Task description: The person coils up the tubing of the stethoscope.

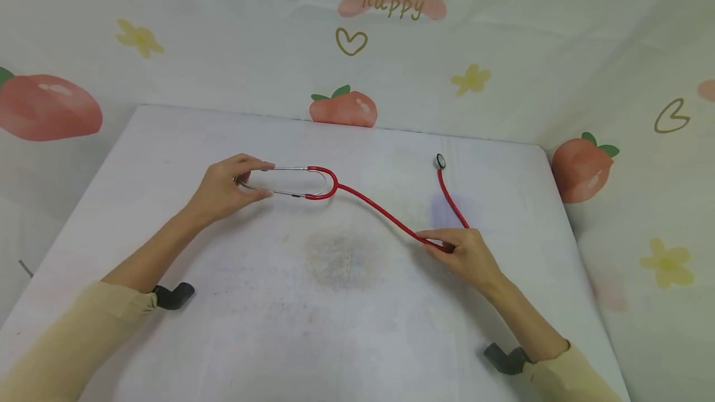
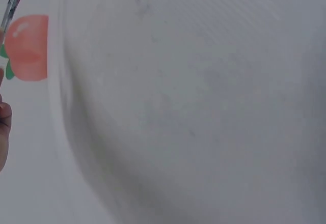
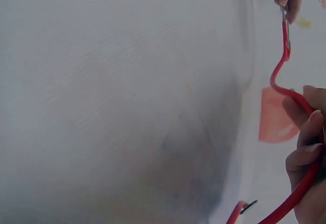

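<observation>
A stethoscope with red tubing stretches between the two hands above the table. On the left, my left hand grips its metal earpiece arms, thumb on one arm and fingers on the other; the ear tips are mostly hidden by the hand. My right hand pinches the red tube between thumb and fingers, lower and to the right. From there the tube bends back up to the round chest piece. In the right wrist view the tube runs through the curled right fingers.
The white table has dark smudges and a faint purple stain. Behind it hangs a pale cloth printed with peaches, flowers and hearts. Black wrist mounts sit at both sleeve cuffs.
</observation>
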Action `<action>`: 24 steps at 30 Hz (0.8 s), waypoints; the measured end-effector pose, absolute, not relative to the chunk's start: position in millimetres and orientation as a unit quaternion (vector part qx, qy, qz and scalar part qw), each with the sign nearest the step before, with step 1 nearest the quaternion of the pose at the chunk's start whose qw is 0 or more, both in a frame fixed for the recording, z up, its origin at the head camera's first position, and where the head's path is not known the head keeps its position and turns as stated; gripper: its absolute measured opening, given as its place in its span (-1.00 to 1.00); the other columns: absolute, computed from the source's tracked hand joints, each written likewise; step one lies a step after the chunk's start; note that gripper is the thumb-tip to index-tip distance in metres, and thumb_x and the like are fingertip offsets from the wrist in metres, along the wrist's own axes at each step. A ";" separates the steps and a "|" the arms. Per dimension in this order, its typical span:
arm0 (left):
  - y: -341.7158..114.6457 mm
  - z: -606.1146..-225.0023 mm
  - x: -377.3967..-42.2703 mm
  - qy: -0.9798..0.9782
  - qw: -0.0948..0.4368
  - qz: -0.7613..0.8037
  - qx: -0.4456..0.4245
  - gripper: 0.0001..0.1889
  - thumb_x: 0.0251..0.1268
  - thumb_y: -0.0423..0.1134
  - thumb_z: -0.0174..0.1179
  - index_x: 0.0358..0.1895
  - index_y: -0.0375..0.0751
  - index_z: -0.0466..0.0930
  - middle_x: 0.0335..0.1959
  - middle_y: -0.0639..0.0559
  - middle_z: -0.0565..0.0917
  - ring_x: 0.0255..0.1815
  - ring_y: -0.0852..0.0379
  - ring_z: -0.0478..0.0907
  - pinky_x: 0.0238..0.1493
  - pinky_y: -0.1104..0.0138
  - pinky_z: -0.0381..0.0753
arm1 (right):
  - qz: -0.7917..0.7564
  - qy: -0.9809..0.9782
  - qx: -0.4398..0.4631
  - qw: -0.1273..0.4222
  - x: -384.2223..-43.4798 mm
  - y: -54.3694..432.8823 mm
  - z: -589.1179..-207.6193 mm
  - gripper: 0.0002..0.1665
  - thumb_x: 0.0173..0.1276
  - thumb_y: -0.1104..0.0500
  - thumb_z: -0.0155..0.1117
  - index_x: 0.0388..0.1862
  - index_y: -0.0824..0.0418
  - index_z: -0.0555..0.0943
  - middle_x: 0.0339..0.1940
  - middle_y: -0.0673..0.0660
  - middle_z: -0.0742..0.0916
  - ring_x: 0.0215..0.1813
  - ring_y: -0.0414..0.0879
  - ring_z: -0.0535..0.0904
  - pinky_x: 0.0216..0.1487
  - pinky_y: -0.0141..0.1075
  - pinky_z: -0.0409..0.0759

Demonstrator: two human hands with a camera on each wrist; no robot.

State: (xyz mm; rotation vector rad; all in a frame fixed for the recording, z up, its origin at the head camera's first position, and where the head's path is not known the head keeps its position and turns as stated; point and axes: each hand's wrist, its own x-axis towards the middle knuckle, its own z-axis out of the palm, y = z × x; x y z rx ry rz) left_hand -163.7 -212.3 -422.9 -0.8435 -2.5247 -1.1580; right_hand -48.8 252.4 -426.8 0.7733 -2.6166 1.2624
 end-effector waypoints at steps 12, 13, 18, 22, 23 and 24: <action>-195.8 -417.3 -171.5 -0.869 0.125 -0.412 -0.245 -0.46 -0.09 -0.38 0.58 0.09 -0.20 0.70 -0.12 -0.08 0.66 -0.37 0.14 0.32 -0.39 0.43 0.27 | 0.394 -0.872 0.291 -0.021 -46.3 244.4 -415.4 -0.46 0.11 0.45 0.47 0.12 0.18 0.70 -0.03 0.06 0.77 -0.41 -0.27 0.50 -0.52 -0.43 0.48; -194.0 -417.3 -171.9 -0.867 0.128 -0.415 -0.246 -0.46 -0.09 -0.39 0.57 0.09 -0.21 0.70 -0.12 -0.09 0.66 -0.37 0.14 0.33 -0.38 0.43 0.28 | 0.390 -0.872 0.294 -0.025 -46.1 243.6 -414.8 -0.45 0.12 0.45 0.47 0.14 0.18 0.69 -0.01 0.06 0.77 -0.36 -0.26 0.52 -0.49 -0.43 0.50; -183.5 -418.3 -174.7 -0.854 0.145 -0.431 -0.253 -0.46 -0.09 -0.42 0.56 0.09 -0.25 0.69 -0.09 -0.14 0.66 -0.38 0.13 0.34 -0.36 0.43 0.30 | 0.381 -0.868 0.315 -0.036 -47.3 237.7 -411.7 -0.44 0.17 0.43 0.44 0.18 0.17 0.67 0.06 0.05 0.75 -0.27 -0.25 0.54 -0.39 -0.42 0.52; -172.9 -418.1 -176.9 -0.849 0.146 -0.439 -0.257 -0.45 -0.08 -0.42 0.56 0.11 -0.21 0.69 -0.07 -0.09 0.65 -0.36 0.13 0.35 -0.34 0.43 0.31 | 0.378 -0.866 0.324 -0.046 -49.8 233.7 -410.8 -0.48 0.20 0.39 0.44 0.17 0.15 0.68 0.00 0.01 0.76 -0.46 -0.30 0.40 -0.48 -0.44 0.47; -170.4 -418.4 -177.8 -0.848 0.144 -0.441 -0.259 -0.45 -0.08 -0.41 0.56 0.11 -0.21 0.69 -0.06 -0.09 0.65 -0.35 0.13 0.36 -0.33 0.42 0.32 | 0.377 -0.865 0.326 -0.049 -50.5 232.7 -410.7 -0.48 0.21 0.38 0.44 0.17 0.15 0.68 -0.01 0.01 0.77 -0.45 -0.31 0.42 -0.46 -0.44 0.48; -167.9 -418.5 -178.3 -0.846 0.142 -0.442 -0.261 -0.44 -0.08 -0.41 0.56 0.12 -0.21 0.69 -0.06 -0.08 0.65 -0.35 0.13 0.36 -0.32 0.42 0.32 | 0.376 -0.864 0.330 -0.050 -51.3 231.7 -410.5 -0.49 0.21 0.38 0.44 0.17 0.15 0.69 -0.01 0.01 0.77 -0.41 -0.31 0.48 -0.43 -0.44 0.50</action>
